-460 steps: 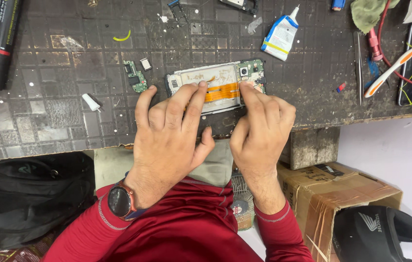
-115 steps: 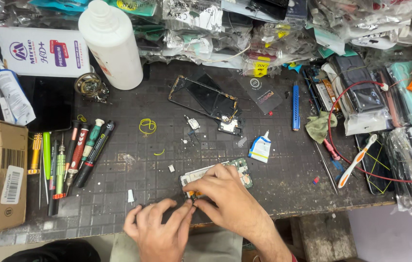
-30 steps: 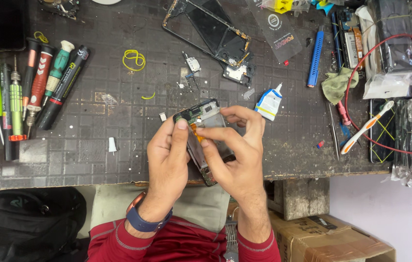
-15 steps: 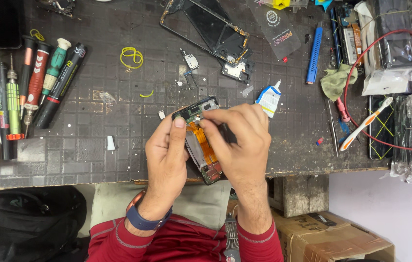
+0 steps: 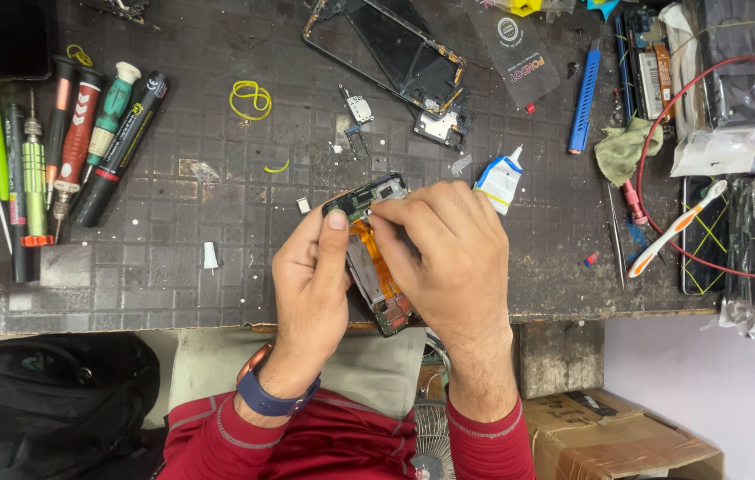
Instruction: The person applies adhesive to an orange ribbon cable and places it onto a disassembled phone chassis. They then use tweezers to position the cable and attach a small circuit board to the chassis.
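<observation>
Gridded desk (image 5: 173, 267): near its front edge, left hand (image 5: 311, 293) and right hand (image 5: 449, 258) grasp opened phone (image 5: 376, 267), back off, internals exposed, unassembled.

Counted: 1 opened phone (image 5: 376, 267), 2 hands, 1 glue tube (image 5: 499, 180), 1 blue pry tool (image 5: 584, 108), 1 toothbrush (image 5: 675, 228), 2 yellow rubber bands, 1 bare phone frame (image 5: 395, 62).
</observation>
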